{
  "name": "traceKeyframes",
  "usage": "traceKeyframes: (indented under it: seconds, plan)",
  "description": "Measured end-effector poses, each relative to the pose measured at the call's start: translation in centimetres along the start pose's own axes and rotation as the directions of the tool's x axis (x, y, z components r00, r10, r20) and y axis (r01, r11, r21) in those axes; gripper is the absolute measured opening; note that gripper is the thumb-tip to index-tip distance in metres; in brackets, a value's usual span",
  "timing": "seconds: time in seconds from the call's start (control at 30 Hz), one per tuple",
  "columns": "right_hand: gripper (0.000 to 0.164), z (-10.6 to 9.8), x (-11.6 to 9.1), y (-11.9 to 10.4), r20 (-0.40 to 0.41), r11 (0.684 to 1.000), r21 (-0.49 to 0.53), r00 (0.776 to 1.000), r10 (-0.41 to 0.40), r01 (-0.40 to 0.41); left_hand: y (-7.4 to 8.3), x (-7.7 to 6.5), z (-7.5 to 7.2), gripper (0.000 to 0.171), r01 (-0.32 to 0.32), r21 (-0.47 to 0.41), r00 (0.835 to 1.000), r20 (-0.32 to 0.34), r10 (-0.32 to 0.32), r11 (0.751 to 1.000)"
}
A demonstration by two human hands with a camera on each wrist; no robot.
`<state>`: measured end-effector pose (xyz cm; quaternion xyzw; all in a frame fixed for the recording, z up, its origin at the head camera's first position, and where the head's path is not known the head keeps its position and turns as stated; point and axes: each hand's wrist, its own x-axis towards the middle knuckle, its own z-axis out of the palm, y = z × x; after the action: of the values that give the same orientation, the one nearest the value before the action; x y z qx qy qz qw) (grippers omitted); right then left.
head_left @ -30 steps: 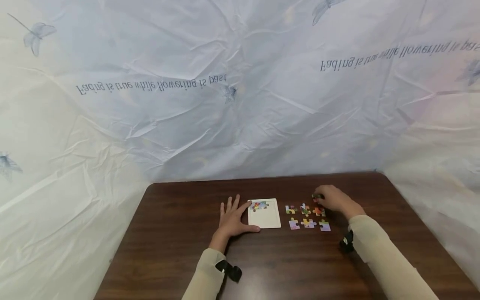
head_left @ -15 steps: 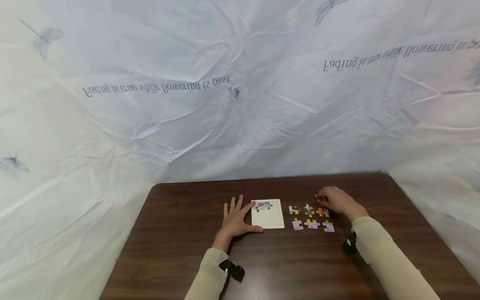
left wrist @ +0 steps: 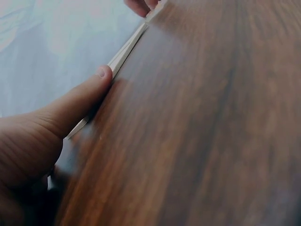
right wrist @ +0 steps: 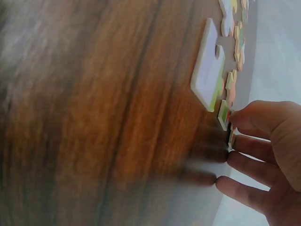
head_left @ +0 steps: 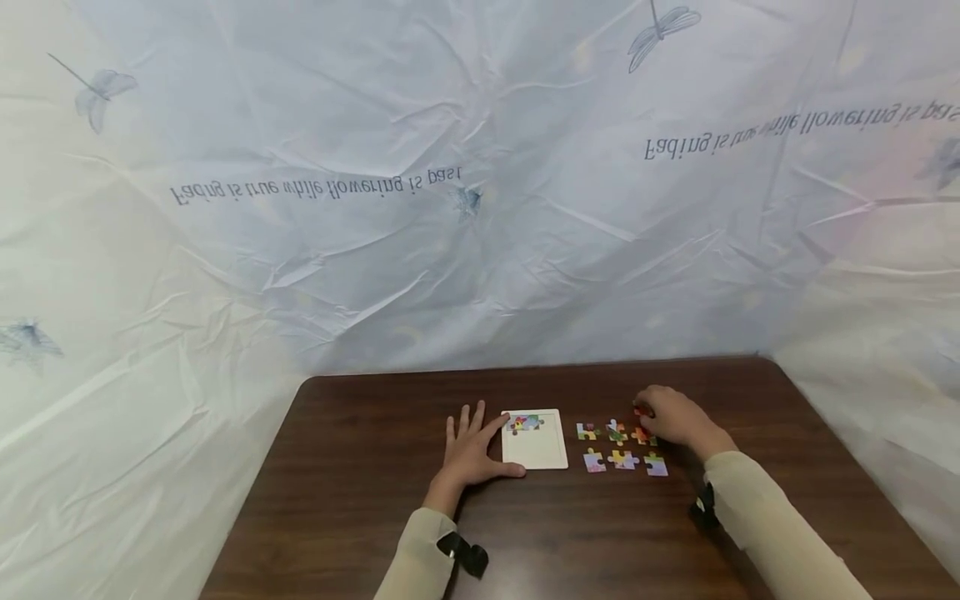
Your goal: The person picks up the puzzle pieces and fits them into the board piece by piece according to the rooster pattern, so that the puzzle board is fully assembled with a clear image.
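My left hand (head_left: pixel 472 458) lies by the left side of a square white puzzle tray (head_left: pixel 536 450), fingers spread. Its index fingertip touches the tray's upper left corner and its thumb the lower left edge; in the left wrist view the thumb (left wrist: pixel 84 99) lies against the tray's thin side. A short joined strip of puzzle pieces (head_left: pixel 525 423) fills the tray's upper left. Over at the right, my right hand (head_left: pixel 678 417) pinches a reddish puzzle piece (head_left: pixel 641 411), partly hidden by the fingers. In the right wrist view, thumb and fingers meet at a piece's edge (right wrist: pixel 232 139).
Between the tray and my right hand, several loose puzzle pieces (head_left: pixel 622 459) lie in two rows on the dark wooden table (head_left: pixel 570 533). A pale printed sheet (head_left: pixel 480 275) hangs behind the table and along its sides.
The pinched piece has shifted in my right fingers; it showed green and red earlier and now looks mostly red. My left hand stays at the tray. The head view has shifted slightly.
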<state>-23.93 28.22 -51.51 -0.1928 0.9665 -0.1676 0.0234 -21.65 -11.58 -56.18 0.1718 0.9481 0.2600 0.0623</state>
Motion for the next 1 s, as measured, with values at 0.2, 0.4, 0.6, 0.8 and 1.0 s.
traceKeyframes:
  seconds: [0.2, 0.4, 0.6, 0.8, 1.0]
  plan:
    - [0.025, 0.0, 0.1, 0.3, -0.008, 1.0, -0.015, 1.0, 0.02, -0.02, 0.0, 0.2, 0.0, 0.107, -0.004, 0.013, 1.0, 0.011, 0.004, 1.0]
    - [0.026, 0.0, 0.8, -0.1, -0.031, 1.0, -0.012, 1.0, 0.005, -0.006, 0.0, 0.3, 0.0, 0.108, -0.014, 0.007, 1.0, -0.002, 0.014, 1.0]
    - [0.025, 0.3, 1.4, -1.0, -0.03, 1.0, 0.001, 0.999, -0.02, 0.02, -0.2, 0.3, -0.1, 0.108, -0.002, 0.005, 1.0, 0.006, 0.002, 1.0]
    - [0.023, 0.6, 1.7, -2.0, -0.03, 0.999, 0.025, 0.998, -0.046, 0.047, -0.4, 0.2, 0.0, 0.108, -0.001, 0.003, 1.0, 0.015, 0.001, 1.0]
    - [0.024, 0.8, 2.2, -3.2, -0.013, 0.997, 0.042, 0.998, -0.067, 0.068, -0.5, 0.2, 0.1, 0.106, -0.007, 0.01, 1.0, 0.011, 0.007, 1.0]
